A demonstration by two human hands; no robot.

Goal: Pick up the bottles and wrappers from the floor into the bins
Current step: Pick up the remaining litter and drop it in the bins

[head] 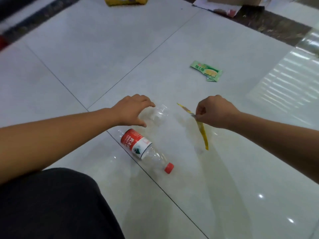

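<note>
R hand (214, 112): pinches yellow wrapper (202, 131) w/ thumb & fingers; strip hangs down.
L hand (133, 110): spread in a C round clear bottle (159, 114) (contact unclear).
Red-label bottle (138, 145): lying on floor (103, 66), just beside L hand.
Green wrapper (206, 70): flat, well beyond R hand.

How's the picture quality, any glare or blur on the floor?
Head view: bright glare washes out the floor at right; top-left corner is smeared; the clear bottle at the left hand barely shows; the labelled bottle and the wrapper in the right hand are sharp.
</note>
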